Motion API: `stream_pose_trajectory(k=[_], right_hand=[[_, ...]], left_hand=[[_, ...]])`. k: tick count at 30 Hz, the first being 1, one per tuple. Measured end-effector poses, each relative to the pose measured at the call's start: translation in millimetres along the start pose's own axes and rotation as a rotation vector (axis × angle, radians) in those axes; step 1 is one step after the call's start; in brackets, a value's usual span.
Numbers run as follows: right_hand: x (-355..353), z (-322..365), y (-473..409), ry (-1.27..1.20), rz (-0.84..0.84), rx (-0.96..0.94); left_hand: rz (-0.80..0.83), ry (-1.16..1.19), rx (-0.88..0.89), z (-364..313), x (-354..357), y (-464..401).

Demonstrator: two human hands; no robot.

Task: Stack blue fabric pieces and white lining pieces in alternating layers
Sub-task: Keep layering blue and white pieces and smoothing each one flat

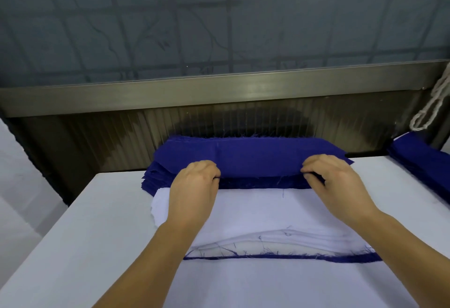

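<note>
Pinching top blue piece (243,159) off far blue pile (155,176) with both hands, left (192,186) and right (333,183), fingers curled on its near edge; near stack (267,222) showing white on top, blue beneath; plenty remaining, judging by pile.

Hands (263,186) forward — fingers curled, pinching.
</note>
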State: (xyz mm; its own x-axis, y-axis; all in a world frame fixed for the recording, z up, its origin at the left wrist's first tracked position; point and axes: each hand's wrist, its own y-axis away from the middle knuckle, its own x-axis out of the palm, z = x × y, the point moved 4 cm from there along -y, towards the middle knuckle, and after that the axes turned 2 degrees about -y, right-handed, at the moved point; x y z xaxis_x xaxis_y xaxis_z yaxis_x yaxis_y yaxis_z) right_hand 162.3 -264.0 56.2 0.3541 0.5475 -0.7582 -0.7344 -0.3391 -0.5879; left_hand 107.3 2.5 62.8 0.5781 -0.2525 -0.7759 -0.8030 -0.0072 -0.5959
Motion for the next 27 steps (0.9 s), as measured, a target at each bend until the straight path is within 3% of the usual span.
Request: stream_pose_trajectory(k=[5,12,15,20,27], right_hand=[[-18.2,21.4,42.9,-0.006,0.037,-0.002],[-39.9,31.2,102.0,-0.211,0.227,0.037],[-44.3,25.6,109.7,-0.343,0.29,0.105],[-33.6,20.4,125.4,-0.315,0.518,0.088],[-40.6,7.0,130.7,-0.274,0.522,0.144]], left_hand=[[-0.024,-0.025,0.008,-14.8,-30.3,38.6],[0.14,-0.017,0.073,-21.1,-53.3,102.4],[0.273,0.01,0.112,-20.6,-52.5,112.7],[0.549,0.169,0.121,-9.2,-32.3,130.1],[0.542,0.122,0.025,11.8,-37.0,131.7]])
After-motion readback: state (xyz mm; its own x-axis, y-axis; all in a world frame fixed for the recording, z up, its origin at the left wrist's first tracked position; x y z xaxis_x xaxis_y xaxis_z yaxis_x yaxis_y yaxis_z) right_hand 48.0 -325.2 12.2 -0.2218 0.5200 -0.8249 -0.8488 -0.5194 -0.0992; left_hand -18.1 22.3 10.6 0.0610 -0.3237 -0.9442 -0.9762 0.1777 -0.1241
